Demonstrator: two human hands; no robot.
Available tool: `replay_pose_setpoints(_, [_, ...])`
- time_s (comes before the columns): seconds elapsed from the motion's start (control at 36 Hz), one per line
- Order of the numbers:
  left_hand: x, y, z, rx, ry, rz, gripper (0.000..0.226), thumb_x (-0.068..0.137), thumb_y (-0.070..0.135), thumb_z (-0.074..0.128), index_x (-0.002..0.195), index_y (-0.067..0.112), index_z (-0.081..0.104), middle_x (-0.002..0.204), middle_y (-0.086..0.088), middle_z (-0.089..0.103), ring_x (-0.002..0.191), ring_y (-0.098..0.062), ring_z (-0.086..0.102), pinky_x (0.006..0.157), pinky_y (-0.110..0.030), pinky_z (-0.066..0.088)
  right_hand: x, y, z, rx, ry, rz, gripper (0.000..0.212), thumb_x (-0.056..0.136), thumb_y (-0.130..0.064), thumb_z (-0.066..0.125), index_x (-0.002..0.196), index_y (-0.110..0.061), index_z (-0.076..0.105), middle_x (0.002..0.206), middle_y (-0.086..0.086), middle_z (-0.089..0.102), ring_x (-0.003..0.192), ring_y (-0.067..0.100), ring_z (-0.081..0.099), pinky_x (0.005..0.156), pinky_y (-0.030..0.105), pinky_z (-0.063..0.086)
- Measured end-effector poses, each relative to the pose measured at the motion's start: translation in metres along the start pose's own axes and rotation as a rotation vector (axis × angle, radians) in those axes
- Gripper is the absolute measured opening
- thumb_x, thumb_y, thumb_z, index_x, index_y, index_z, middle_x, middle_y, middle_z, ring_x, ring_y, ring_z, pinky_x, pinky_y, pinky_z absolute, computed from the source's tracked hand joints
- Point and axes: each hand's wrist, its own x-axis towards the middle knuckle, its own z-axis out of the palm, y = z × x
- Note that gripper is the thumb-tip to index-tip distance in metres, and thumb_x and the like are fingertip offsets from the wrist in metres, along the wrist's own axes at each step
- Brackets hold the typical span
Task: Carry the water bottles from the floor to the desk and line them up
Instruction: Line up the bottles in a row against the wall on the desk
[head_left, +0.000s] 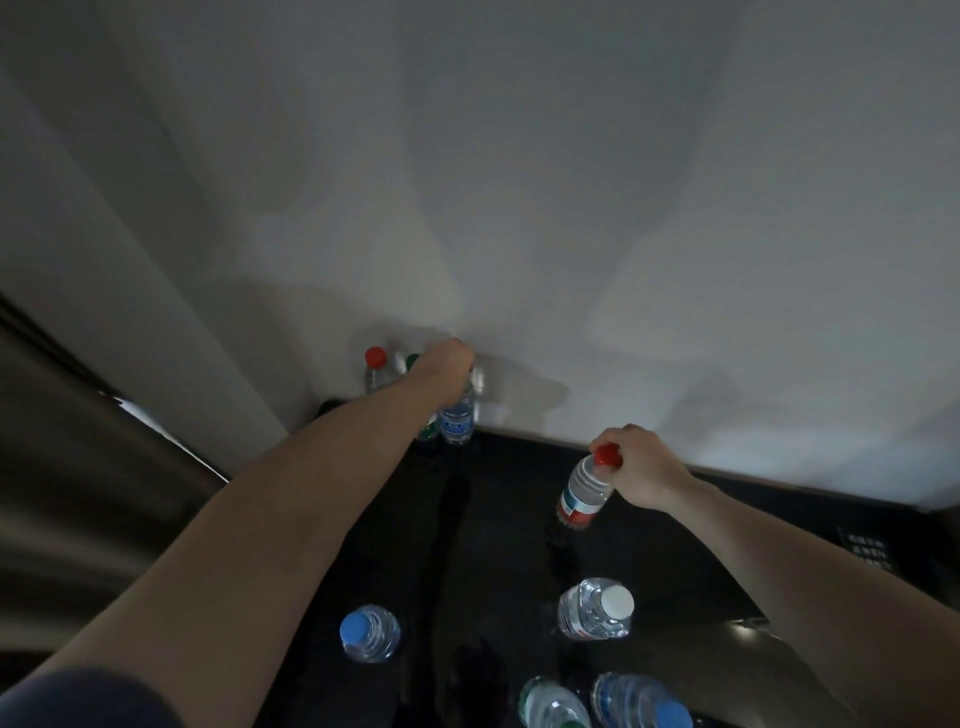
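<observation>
Altogether eight bottles on dark desk (467, 545), left hand (448, 366) grips blue-label bottle (458, 418), right hand (641, 467) grips red-capped bottle (584, 493).

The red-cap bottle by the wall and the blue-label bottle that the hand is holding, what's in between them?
In the head view, a green-cap bottle stands between the red-cap bottle and the blue-label bottle, mostly hidden behind the left hand and forearm.

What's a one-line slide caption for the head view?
Left hand sets a blue-label bottle by the wall while right hand holds a red-capped bottle over the dark desk.
</observation>
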Motion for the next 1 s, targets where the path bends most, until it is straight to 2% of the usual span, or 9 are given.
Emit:
replay_pose_setpoints(0.08, [0.002,-0.002,-0.003,0.005,-0.016,-0.003,0.022,0.088,0.004,0.067,0.109,0.002,0.071,0.111,-0.015,0.066,0.096,-0.028,0.066,0.090,-0.039,0.056,0.007,-0.008,-0.001,0.023,0.016,0.018,0.021,0.091,-0.025,0.067,0.111,-0.022,0.065,0.109,-0.001,0.058,0.099,0.018,0.059,0.080,0.028,0.047])
replay_pose_setpoints(0.25, [0.005,-0.009,-0.005,-0.019,-0.019,0.000,0.027,0.091,0.004,0.063,0.117,0.000,0.069,0.117,-0.018,0.065,0.104,-0.032,0.064,0.095,-0.042,0.052,0.025,-0.029,0.003,0.165,0.055,0.102,0.016,0.085,-0.031,0.074,0.096,-0.022,0.065,0.096,-0.004,0.063,0.081,0.010,0.058,0.060,0.021,0.044])
replay_pose_setpoints(0.42, [0.006,-0.014,-0.004,-0.049,-0.020,0.010,0.021,0.092,0.009,0.062,0.110,0.001,0.069,0.111,-0.018,0.066,0.101,-0.033,0.064,0.093,-0.043,0.053,0.046,-0.049,0.007,0.113,-0.010,0.029,0.026,0.090,-0.019,0.067,0.116,-0.021,0.065,0.115,0.001,0.055,0.105,0.020,0.057,0.079,0.028,0.048])
replay_pose_setpoints(0.56, [0.007,-0.016,-0.004,-0.075,-0.022,0.001,0.020,0.091,0.005,0.059,0.108,0.001,0.068,0.111,-0.018,0.066,0.101,-0.033,0.063,0.091,-0.040,0.052,0.061,-0.059,0.003,0.066,-0.050,-0.062,0.027,0.093,-0.009,0.061,0.117,-0.022,0.064,0.116,0.000,0.052,0.108,0.019,0.054,0.084,0.027,0.047])
replay_pose_setpoints(0.72, [0.012,-0.018,-0.003,-0.065,-0.045,-0.001,0.025,0.091,0.003,0.061,0.115,0.002,0.068,0.118,-0.017,0.066,0.107,-0.031,0.064,0.095,-0.038,0.052,0.084,-0.081,0.001,0.097,0.027,-0.071,0.027,0.092,-0.013,0.063,0.119,-0.018,0.065,0.122,0.005,0.056,0.112,0.023,0.057,0.086,0.029,0.047])
replay_pose_setpoints(0.86, [0.016,-0.018,-0.001,-0.085,-0.036,-0.014,0.028,0.089,0.001,0.062,0.117,0.004,0.068,0.119,-0.017,0.066,0.107,-0.032,0.064,0.094,-0.039,0.053,0.101,-0.104,0.007,0.111,0.097,-0.024,0.027,0.094,-0.012,0.060,0.119,-0.010,0.068,0.123,0.011,0.063,0.113,0.028,0.060,0.094,0.037,0.052])
replay_pose_setpoints(1.0, [0.017,-0.022,0.001,-0.117,-0.023,-0.016,0.031,0.091,0.003,0.063,0.122,0.006,0.066,0.123,-0.015,0.064,0.109,-0.031,0.063,0.096,-0.040,0.052,0.115,-0.117,0.020,0.204,0.151,0.077,0.020,0.094,-0.020,0.065,0.107,-0.006,0.071,0.114,0.013,0.067,0.106,0.029,0.063,0.090,0.038,0.053])
